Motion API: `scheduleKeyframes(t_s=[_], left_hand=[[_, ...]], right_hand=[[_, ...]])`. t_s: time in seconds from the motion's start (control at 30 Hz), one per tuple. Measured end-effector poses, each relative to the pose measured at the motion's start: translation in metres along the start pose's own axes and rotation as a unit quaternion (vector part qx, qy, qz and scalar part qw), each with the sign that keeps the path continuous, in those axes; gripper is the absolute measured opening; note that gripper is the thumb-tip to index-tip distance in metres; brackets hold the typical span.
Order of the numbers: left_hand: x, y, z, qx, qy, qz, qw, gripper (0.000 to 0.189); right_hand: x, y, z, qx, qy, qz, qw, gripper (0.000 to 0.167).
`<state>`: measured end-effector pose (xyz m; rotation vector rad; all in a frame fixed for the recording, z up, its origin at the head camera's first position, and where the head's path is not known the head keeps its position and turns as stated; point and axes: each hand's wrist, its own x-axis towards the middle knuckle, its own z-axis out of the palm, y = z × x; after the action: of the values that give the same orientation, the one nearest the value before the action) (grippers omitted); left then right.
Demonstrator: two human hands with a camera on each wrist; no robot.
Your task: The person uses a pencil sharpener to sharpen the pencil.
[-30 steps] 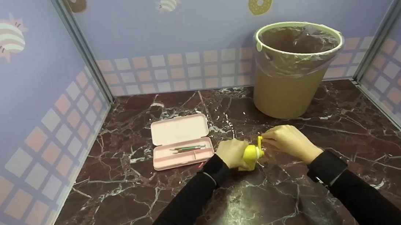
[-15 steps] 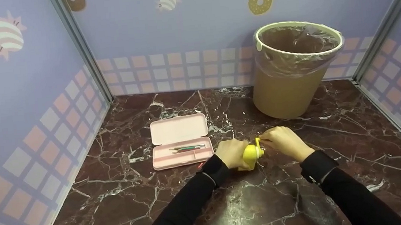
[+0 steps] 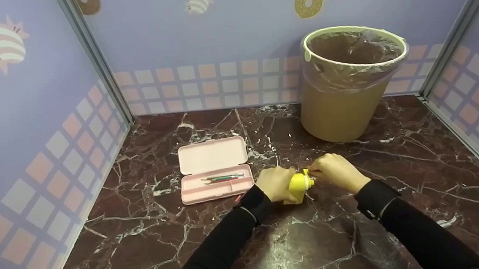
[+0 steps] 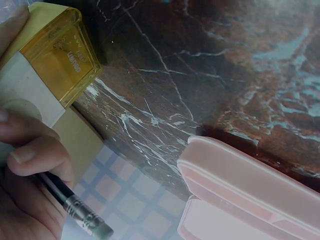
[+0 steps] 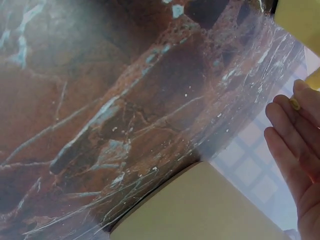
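Note:
My left hand [image 3: 276, 184] grips a yellow crank pencil sharpener [image 3: 298, 187] on the marble-patterned table. Amber see-through plastic forms part of the sharpener's body in the left wrist view. From under the curled fingers there, the eraser end of a dark pencil [image 4: 84, 214] sticks out; its tip is hidden. My right hand [image 3: 335, 172] pinches the knob of the yellow crank [image 3: 306, 172], and a bit of that knob [image 5: 295, 104] shows between the fingers in the right wrist view. Left of the hands lies an open pink pencil case [image 3: 216, 194] with a few pencils [image 3: 224, 177] in it.
A tan waste bin [image 3: 338, 111] lined with a clear bag stands behind the right hand. Small white scraps [image 3: 270, 142] are scattered behind the left hand. A red object [image 3: 237, 198] peeks out beside the case. Patterned walls enclose the back and sides.
My right hand has moved a little left, and the crank has turned lower towards the sharpener. The left hand keeps its hold in the same place.

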<state>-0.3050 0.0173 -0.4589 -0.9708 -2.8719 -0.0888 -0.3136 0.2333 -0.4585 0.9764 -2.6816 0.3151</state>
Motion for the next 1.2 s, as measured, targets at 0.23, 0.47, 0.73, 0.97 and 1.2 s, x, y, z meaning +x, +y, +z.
scheduleKeyframes(t_s=[0.23, 0.47, 0.73, 0.97, 1.2], left_hand=[[-0.001, 0.0, 0.001, -0.003, 0.005, 0.007, 1.0, 0.062], [-0.002, 0.002, 0.002, -0.004, 0.024, 0.006, 0.9997, 0.063], [-0.002, 0.001, 0.004, -0.003, 0.024, -0.002, 0.9997, 0.063], [-0.002, 0.002, 0.004, -0.013, 0.023, -0.011, 0.9996, 0.061], [-0.001, 0.002, 0.004, -0.011, 0.023, -0.017, 0.9995, 0.059]], right_hand=[[-0.002, 0.001, 0.005, 0.016, -0.026, -0.007, 0.9995, 0.015], [-0.012, 0.002, 0.012, 0.039, -0.037, -0.009, 0.9985, 0.009], [-0.028, -0.006, 0.023, 0.093, -0.025, -0.009, 0.9953, 0.015], [-0.035, -0.009, 0.023, 0.112, -0.022, -0.028, 0.9931, 0.007], [-0.043, -0.018, 0.018, 0.108, -0.01, -0.05, 0.9928, 0.004]])
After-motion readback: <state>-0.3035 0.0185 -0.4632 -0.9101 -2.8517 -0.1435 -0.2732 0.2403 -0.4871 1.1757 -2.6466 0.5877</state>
